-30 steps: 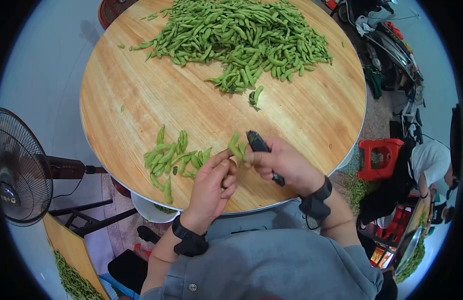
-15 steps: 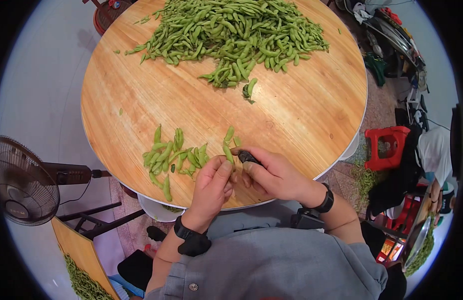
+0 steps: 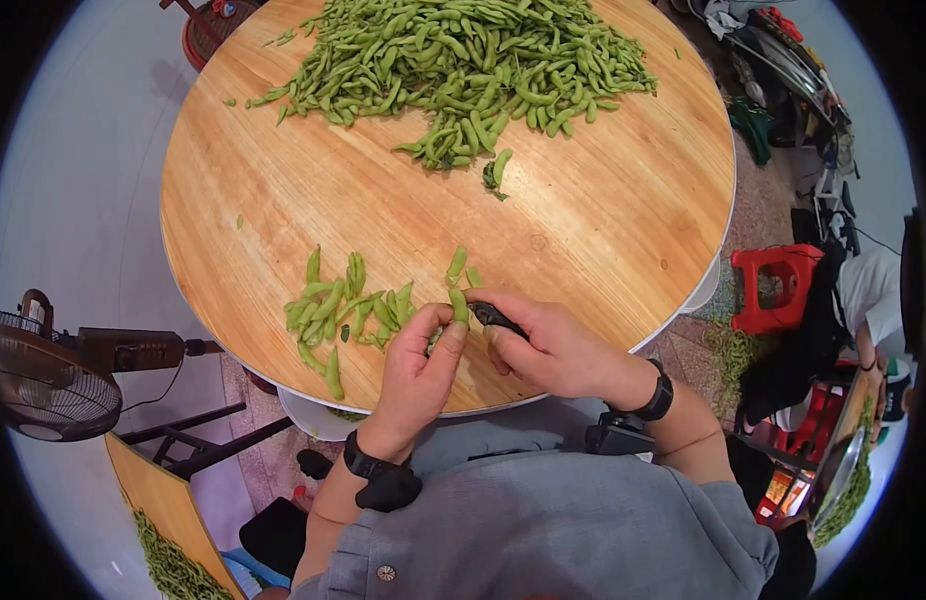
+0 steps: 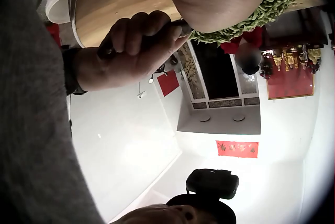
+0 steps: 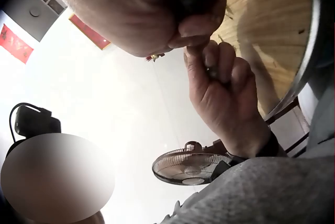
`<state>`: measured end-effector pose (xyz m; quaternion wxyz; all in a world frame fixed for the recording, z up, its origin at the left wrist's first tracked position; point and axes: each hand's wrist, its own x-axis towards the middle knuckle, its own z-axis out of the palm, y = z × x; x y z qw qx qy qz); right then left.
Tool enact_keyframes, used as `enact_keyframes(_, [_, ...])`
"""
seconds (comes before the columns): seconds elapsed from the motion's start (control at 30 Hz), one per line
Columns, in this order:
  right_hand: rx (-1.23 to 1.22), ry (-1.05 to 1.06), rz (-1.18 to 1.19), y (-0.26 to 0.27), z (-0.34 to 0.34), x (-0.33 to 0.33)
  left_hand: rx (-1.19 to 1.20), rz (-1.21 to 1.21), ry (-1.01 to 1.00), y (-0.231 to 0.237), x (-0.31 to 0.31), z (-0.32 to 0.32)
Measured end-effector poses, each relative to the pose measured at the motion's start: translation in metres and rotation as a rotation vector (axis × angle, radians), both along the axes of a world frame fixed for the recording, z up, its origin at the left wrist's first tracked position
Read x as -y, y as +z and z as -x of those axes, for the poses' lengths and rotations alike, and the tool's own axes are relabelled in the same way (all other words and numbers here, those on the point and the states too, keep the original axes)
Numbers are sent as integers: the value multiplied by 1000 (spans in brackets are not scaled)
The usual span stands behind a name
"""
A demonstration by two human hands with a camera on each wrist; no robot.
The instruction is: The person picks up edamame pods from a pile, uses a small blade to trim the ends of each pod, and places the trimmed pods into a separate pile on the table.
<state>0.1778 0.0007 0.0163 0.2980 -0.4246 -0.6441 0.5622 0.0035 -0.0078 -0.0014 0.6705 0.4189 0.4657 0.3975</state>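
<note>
In the head view my left hand pinches a green soybean pod upright between thumb and fingers near the table's front edge. Close on its right, my right hand grips a short black hand tool, whose tip points at the pod; most of the tool is hidden in the palm. Just beyond the fingertips lie loose pods. A small group of pods is spread to the left of my left hand. The right wrist view shows my left hand's curled fingers, the left wrist view my right hand's fist.
A large heap of pods covers the far side of the round wooden table. One pod with a dark leaf lies in front of it. A fan stands at left, a red stool and another person at right.
My right hand has moved left and down, bringing the tool beside my left hand. Pods that were at its fingertips now lie on the table, and my left hand has a pod pinched.
</note>
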Motion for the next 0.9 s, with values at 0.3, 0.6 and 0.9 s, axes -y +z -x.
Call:
enact_keyframes(0.3, [87,16,-38,4,0,-2,-40,38,-8,-1,-2,2])
enact_keyframes(0.6, [-414,-11,712,6,7,-9,-382,-533,-30,-7,-5,6])
enact_keyframes(0.9, [-688,8,1002,12,-1,-5,861,468,-161,-6,1,16])
